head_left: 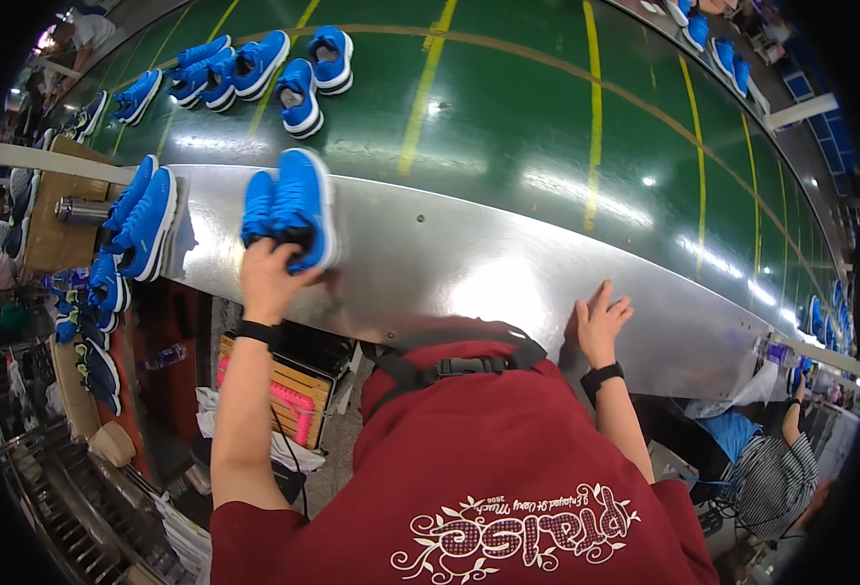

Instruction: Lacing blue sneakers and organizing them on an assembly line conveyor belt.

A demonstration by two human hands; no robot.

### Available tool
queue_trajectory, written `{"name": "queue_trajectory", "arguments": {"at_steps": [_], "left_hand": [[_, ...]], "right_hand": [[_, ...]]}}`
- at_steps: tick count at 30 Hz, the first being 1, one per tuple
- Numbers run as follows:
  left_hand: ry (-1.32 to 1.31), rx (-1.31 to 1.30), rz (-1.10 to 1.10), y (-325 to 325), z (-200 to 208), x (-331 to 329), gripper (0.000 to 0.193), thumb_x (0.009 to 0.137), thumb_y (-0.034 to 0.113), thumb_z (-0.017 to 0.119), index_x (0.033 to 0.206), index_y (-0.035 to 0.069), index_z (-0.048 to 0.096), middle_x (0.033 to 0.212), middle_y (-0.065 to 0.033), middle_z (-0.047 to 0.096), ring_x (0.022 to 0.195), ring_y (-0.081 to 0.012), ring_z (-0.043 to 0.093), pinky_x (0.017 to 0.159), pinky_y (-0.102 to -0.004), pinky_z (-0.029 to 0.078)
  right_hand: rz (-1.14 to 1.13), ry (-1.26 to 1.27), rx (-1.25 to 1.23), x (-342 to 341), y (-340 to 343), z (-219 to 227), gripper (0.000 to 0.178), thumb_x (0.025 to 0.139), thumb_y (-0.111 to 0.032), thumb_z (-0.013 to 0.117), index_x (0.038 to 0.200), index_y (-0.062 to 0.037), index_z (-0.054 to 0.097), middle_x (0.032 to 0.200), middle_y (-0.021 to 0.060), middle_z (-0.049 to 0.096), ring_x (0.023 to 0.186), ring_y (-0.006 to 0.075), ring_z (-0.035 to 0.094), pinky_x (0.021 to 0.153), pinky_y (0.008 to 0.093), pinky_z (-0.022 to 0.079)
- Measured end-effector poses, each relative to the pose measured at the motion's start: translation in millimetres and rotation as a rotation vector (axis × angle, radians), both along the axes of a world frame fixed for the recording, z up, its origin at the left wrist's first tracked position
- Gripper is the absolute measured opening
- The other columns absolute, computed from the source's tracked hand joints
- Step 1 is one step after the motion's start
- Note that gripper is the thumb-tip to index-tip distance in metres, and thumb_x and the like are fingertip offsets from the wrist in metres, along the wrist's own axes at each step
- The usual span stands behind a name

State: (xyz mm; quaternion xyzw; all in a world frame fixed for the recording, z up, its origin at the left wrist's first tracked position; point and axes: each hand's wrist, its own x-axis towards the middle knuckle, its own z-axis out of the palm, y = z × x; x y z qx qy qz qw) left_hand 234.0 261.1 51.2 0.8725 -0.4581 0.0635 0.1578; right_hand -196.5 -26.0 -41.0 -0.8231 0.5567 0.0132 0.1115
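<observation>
My left hand [272,278] is closed around the heel ends of a pair of blue sneakers [303,203] with white soles, over the metal ledge [420,263]. The toes point away from me, toward the green belt. Whether the soles touch the ledge I cannot tell. My right hand [601,325] rests on the same ledge farther right, its fingers spread and holding nothing. Just left of the held pair, another pair of blue sneakers [149,216] stands at the ledge's left end.
Beyond the ledge runs a green belt [508,117] with yellow lines. Several blue sneakers [254,66] sit on its far left part. A cardboard box [64,210] and more shoes [98,375] are at the left. A person in a striped top [771,483] sits at the right.
</observation>
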Motion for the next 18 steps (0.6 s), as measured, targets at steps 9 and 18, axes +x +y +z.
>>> {"name": "queue_trajectory", "arguments": {"at_steps": [9, 18], "left_hand": [[0.157, 0.535, 0.404, 52.2, 26.9, 126.6, 0.055, 0.065, 0.041, 0.078, 0.114, 0.017, 0.066, 0.098, -0.0128, 0.063, 0.099, -0.0311, 0.058, 0.085, -0.0451, 0.046], [0.051, -0.165, -0.135, -117.6, -22.5, 152.9, 0.055, 0.074, 0.016, 0.073, 0.126, 0.013, 0.054, 0.113, -0.0138, 0.056, 0.107, -0.0323, 0.051, 0.089, -0.0409, 0.043]], "right_hand": [[-0.038, 0.030, 0.040, 3.5, 5.6, 4.1, 0.073, 0.089, -0.037, 0.058, 0.146, -0.0092, 0.023, 0.140, 0.0449, 0.015, 0.128, 0.0636, 0.014, 0.107, 0.0619, 0.018], [-0.035, 0.034, 0.008, 7.5, 7.4, 0.9, 0.073, 0.089, -0.035, 0.057, 0.147, -0.0110, 0.021, 0.143, 0.0421, 0.012, 0.132, 0.0605, 0.011, 0.109, 0.0598, 0.017]]}}
